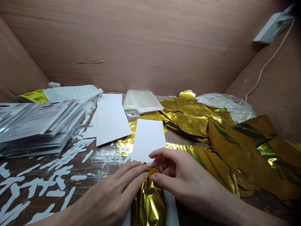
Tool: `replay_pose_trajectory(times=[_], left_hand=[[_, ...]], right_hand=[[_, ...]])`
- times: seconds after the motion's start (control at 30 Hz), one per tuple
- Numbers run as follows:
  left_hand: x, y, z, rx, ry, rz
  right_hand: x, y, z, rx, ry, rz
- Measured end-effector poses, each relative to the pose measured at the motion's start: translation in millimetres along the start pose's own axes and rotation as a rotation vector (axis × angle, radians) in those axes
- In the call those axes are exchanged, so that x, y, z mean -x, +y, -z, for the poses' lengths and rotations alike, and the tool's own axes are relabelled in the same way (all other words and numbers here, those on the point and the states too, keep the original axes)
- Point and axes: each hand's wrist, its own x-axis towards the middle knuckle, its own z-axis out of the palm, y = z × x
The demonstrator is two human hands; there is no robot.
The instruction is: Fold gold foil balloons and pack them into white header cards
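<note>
A strip of folded gold foil (152, 201) lies lengthwise over a white card (149, 135) at the bottom centre. My left hand (117, 188) rests on the foil's upper left edge, its fingers pressed together. At the foil's upper right, my right hand (174, 169) has curled fingers and its thumb touches the foil's edge. Part of the card and the foil's top end are covered by my fingers. More gold foil lies under and beside the card.
Packaged cards (35, 122) are stacked at left, near scattered white strips (58, 171). White sheets (111, 119) and clear sleeves (143, 101) lie behind. Large gold foil pieces (235, 147) and a clear plastic bag (225, 105) are at right. A cable (264, 67) hangs along the wall.
</note>
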Motion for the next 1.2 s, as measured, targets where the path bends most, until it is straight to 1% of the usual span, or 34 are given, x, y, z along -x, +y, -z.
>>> replay_pose_trajectory(times=[0.1, 0.23, 0.5, 0.6, 0.73, 0.8, 0.9, 0.97, 1.07, 1.2], left_hand=[[0, 0, 0.5, 0.005, -0.002, 0.007], [-2, 1, 2.9, 0.016, 0.009, 0.007], [-5, 5, 7.7, 0.012, -0.031, 0.035], [-5, 4, 6.4, 0.014, -0.021, 0.066], [-4, 2, 2.5, -0.005, 0.009, 0.060], [-5, 1, 0.6, -0.023, 0.013, 0.052], [-4, 2, -1.7, -0.039, 0.006, 0.056], [-3, 1, -2.6, -0.051, 0.013, 0.056], [-1, -1, -1.9, -0.110, 0.045, -0.014], [0, -5, 2.0, -0.158, 0.045, -0.250]], right_hand=[[0, -2, 0, 0.053, -0.008, 0.004], [0, 1, 0, 0.118, 0.021, 0.049], [-1, 7, -3, 0.328, 0.112, 0.199], [-2, 11, -4, 0.348, 0.124, 0.259], [-1, 13, -4, 0.400, 0.152, 0.334], [2, 14, -3, 0.446, 0.135, 0.387], [6, 16, -2, 0.513, 0.070, 0.476], [7, 18, -1, 0.549, 0.035, 0.505], [7, 22, 0, 0.569, 0.005, 0.504], [5, 27, 0, 0.565, -0.006, 0.504]])
